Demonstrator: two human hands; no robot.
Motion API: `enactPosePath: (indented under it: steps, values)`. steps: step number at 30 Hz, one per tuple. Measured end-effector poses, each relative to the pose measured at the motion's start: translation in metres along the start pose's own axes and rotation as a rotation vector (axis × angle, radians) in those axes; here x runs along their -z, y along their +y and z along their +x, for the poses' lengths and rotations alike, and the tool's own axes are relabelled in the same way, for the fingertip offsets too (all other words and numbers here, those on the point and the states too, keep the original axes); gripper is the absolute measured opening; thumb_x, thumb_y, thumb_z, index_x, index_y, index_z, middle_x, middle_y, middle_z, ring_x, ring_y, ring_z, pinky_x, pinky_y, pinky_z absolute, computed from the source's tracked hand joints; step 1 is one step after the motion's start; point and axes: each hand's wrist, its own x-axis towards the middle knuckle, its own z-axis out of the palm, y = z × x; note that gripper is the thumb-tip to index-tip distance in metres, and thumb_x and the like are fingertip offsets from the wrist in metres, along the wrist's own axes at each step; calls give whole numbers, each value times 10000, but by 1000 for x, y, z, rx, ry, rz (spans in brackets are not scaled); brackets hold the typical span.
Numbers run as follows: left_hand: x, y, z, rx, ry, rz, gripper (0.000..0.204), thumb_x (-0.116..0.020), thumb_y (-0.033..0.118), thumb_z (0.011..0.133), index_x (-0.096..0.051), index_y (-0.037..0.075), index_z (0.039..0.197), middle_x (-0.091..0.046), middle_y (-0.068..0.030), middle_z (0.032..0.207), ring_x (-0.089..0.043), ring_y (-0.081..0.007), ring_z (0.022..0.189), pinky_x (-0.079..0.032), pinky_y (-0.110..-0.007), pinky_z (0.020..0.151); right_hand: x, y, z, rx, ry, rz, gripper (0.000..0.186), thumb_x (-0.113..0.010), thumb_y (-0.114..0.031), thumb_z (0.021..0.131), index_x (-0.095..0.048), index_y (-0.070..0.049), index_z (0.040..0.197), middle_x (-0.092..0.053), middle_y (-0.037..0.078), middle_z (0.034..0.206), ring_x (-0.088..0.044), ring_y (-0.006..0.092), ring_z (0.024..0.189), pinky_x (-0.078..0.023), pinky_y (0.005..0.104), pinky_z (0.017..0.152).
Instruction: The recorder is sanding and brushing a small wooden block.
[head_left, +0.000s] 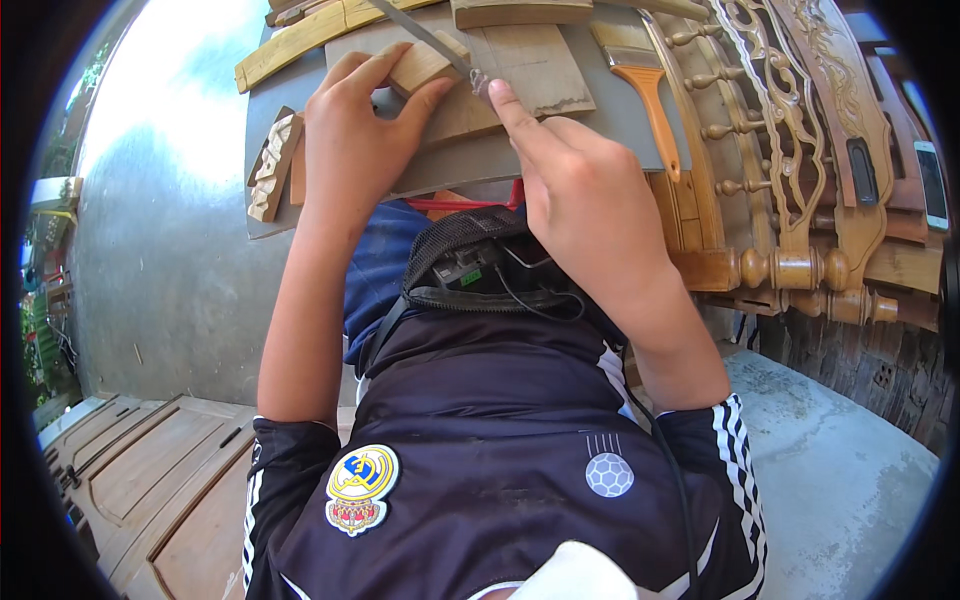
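Grey workboard (620,110), concrete floor (830,470)

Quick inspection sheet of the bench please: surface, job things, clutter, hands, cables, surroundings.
Surface: grey board on the lap, wood pieces on it.
Job's things: small wood block lying on a flat wood panel; thin metal blade tip at the block's edge.
Clutter: orange-handled brush on the right; carved wood piece at the board's left edge.
Hands: left hand presses on the block; right hand pinches the blade near its tip.
Cables: black cable running down the shirt from a chest pouch.
Surroundings: carved wooden furniture to the right, wooden door panels lower left, concrete floor.
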Motion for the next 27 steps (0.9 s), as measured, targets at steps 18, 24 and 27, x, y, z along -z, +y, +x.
enactPosePath:
  steps: [18, 24, 27]
  values:
    - [8, -5, 3, -12, -58, 71, 472, -851, 305, 790, -747, 2, 1136, -720, -130, 927, -699, -262, 808, -535, -347, 753, 15, 4, -5, 57, -14, 23, 577, -579, 30, 823, -575, -18, 1398, -597, 134, 800, -649, 310, 664, -539, 426, 613]
    - [8, -1, 3, -52, -86, 27, 461, -855, 288, 770, -750, 1, 1116, -726, -145, 938, -712, -300, 858, -539, -368, 790, 9, -4, -9, -40, -16, 51, 592, -605, 52, 866, -577, -135, 1427, -590, 159, 777, -592, 355, 689, -458, 474, 665]
    - [3, 0, -1, -70, -59, 9, 465, -855, 289, 763, -749, 0, 1112, -726, -149, 945, -712, -314, 866, -539, -372, 790, 12, -3, -16, -43, 11, 42, 600, -616, 46, 867, -571, -141, 1434, -593, 154, 767, -588, 350, 669, -461, 463, 651]
